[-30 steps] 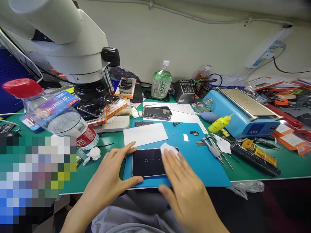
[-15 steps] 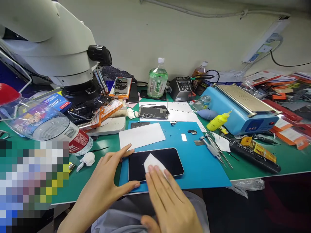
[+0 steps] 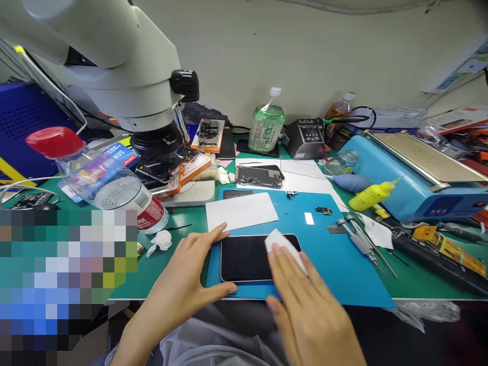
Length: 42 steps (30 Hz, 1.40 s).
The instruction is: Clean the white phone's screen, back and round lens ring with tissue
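Head view: my left hand lies flat and spread on the near left of the blue mat, thumb along the near edge and forefinger along the far edge of the phone, bracing its left end without closing around it. The phone lies screen-up, dark, lengthwise across the near part of the mat, just in front of me. My right hand comes in from the near right with fingers straight and together, pressing a small white wipe flat onto the right end of the phone's glass; the wipe's far corner pokes out beyond my fingertips. Just beyond the phone, a white card lies on the mat's far left part. Farther off sits an opened phone body on white paper. To the right of the mat lie tweezers, and near them a yellow squeeze bottle rests on its side against the light-blue heating plate. At the far middle stands a green bottle, with a small black station just to its right. On the left, a clear bottle with a red cap lies tilted on the green table, a crumpled white wad near it, and the microscope looms above the far left.
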Each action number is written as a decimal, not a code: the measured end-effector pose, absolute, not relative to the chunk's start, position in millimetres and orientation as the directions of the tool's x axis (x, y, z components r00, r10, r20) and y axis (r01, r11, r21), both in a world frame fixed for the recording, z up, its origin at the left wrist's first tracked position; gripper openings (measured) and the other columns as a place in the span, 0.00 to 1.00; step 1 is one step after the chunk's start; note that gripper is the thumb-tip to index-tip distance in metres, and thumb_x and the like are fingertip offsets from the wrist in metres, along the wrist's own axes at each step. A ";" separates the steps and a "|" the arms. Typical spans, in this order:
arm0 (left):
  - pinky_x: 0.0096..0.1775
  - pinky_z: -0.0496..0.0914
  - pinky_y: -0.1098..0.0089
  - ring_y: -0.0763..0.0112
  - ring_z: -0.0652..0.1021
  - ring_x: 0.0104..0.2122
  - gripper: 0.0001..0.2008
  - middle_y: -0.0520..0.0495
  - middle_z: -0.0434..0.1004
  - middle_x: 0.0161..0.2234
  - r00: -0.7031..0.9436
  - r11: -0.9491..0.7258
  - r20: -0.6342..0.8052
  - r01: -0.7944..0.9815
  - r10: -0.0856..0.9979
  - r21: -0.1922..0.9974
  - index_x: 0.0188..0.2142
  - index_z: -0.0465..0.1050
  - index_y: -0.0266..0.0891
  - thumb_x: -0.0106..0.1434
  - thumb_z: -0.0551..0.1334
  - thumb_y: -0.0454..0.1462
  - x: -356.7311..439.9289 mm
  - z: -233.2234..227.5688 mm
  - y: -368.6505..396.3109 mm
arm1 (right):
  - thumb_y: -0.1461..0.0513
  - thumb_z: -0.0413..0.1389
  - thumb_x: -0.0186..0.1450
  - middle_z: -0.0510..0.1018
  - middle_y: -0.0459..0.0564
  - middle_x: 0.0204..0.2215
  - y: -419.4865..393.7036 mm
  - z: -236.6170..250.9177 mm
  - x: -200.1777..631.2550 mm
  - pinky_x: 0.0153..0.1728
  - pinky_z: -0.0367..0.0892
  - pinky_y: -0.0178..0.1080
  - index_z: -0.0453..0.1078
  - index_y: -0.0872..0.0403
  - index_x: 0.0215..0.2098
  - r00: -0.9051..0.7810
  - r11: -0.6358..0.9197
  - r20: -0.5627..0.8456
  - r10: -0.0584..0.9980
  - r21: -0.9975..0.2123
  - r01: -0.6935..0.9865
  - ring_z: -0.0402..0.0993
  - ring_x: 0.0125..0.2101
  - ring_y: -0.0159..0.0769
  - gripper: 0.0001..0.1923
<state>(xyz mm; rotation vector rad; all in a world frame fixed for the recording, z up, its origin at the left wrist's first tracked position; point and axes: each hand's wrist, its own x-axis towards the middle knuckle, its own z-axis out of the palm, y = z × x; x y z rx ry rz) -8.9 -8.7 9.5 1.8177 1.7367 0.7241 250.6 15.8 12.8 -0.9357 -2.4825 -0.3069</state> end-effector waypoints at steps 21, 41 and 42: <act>0.65 0.66 0.49 0.54 0.70 0.62 0.55 0.48 0.68 0.68 0.079 -0.083 0.040 0.687 0.996 0.721 0.77 0.37 0.63 0.64 0.70 0.32 -9.6 18.3 -9.2 | 0.61 0.50 0.76 0.73 0.57 0.68 21.9 33.2 193.1 0.70 0.69 0.50 0.70 0.66 0.67 -0.797 0.905 0.454 0.398 -0.052 0.422 0.70 0.69 0.46 0.25; 0.65 0.65 0.53 0.56 0.68 0.62 0.55 0.56 0.68 0.68 0.076 -0.061 0.011 0.689 0.997 0.722 0.76 0.34 0.72 0.66 0.72 0.42 -10.6 14.2 -10.5 | 0.69 0.51 0.73 0.74 0.57 0.68 19.8 32.4 254.6 0.74 0.62 0.48 0.69 0.66 0.67 -0.764 0.872 0.485 0.426 0.005 0.489 0.67 0.71 0.41 0.26; 0.65 0.65 0.52 0.57 0.68 0.62 0.54 0.56 0.68 0.68 0.071 -0.044 -0.006 0.684 0.997 0.728 0.76 0.34 0.72 0.66 0.72 0.43 -10.5 14.9 -10.5 | 0.69 0.51 0.73 0.73 0.58 0.68 23.3 29.6 262.1 0.75 0.60 0.48 0.68 0.67 0.68 -0.729 0.840 0.503 0.464 0.012 0.543 0.67 0.71 0.41 0.26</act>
